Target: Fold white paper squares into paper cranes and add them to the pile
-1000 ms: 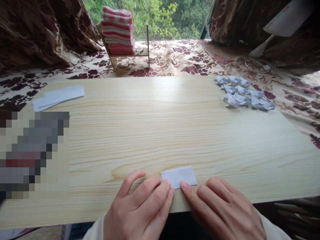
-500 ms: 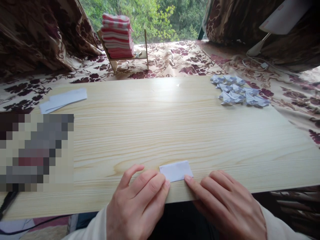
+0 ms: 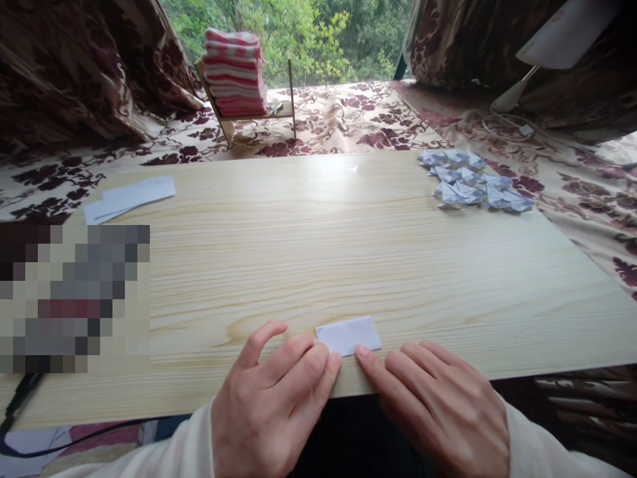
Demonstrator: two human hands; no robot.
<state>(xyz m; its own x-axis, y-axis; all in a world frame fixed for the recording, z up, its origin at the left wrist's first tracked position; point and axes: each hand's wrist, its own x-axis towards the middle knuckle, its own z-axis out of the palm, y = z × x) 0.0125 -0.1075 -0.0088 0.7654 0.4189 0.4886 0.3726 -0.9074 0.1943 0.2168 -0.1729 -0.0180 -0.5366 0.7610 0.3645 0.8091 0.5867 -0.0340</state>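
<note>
A small white folded paper (image 3: 348, 334) lies at the near edge of the wooden table. At its lower left corner, my left hand (image 3: 281, 392) is closed, thumb and index finger pressed onto the paper, while one finger is raised and bent to the left. My right hand (image 3: 438, 398) has its index fingertip pressing the paper's near edge; the other fingers are bent together beside it, and its thumb is hidden. A narrow gap separates the two hands' fingertips along that edge.
White paper strips (image 3: 137, 196) lie at the table's far left. Several folded paper pieces (image 3: 468, 186) sit at the far right. A blurred-out object (image 3: 74, 299) with a black cable covers the left side. Behind stand a small rack with folded pink cloths (image 3: 233, 73) and a lamp (image 3: 567, 40).
My right index fingertip has slid left along the paper's near edge, closer to my left thumb. My left hand keeps its place on the corner. The view has shifted slightly.
</note>
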